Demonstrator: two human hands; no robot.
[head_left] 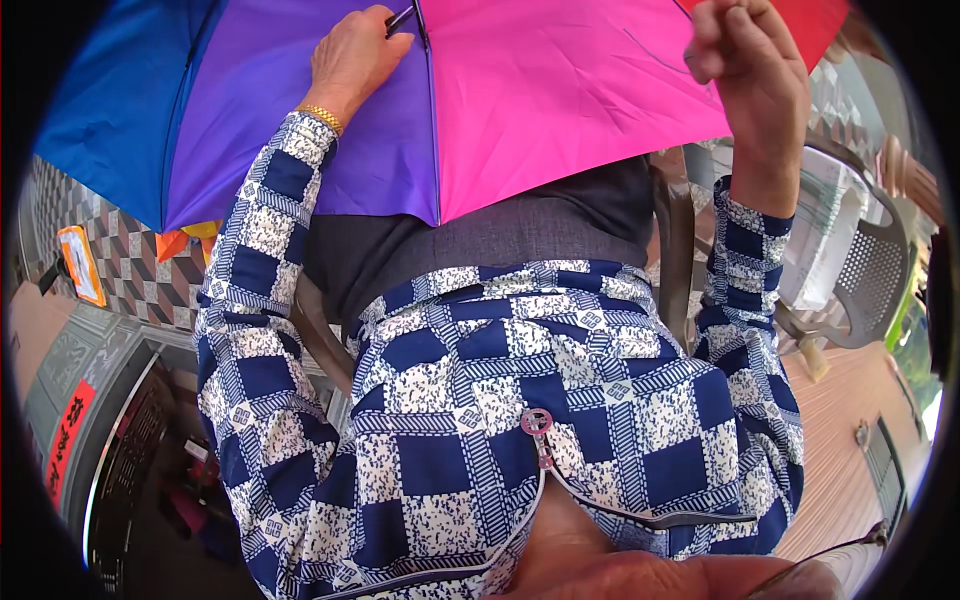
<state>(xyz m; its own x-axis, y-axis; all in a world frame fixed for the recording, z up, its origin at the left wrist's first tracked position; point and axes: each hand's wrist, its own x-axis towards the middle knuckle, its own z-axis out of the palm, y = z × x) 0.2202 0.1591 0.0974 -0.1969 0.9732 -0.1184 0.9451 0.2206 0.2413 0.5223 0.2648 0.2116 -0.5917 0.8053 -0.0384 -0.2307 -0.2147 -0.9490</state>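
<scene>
At nine o'clock, well apart from the hands, an orange-framed sheet [81, 265] stands near the patterned floor [115, 240]. The open umbrella [560, 110] spreads from ten o'clock to past one, its blue, purple, pink and red panels over the lap [500, 215], which probably bears some of its weight and keeps the cloth within reach. At eleven, the left hand [362, 58] pinches a dark slim piece [400, 20] between thumb and finger, just beside the purple-pink seam; the grip likely steadies the frame there, though what the piece is I cannot tell. Right of it, a thin thread [655, 52] crosses the pink panel toward the right hand [745, 55], raised between one and two o'clock with fingertips pressed together, apparently on the thread; the lift presumably keeps it from tangling. At three, a chair [870, 265] stands behind that forearm.
</scene>
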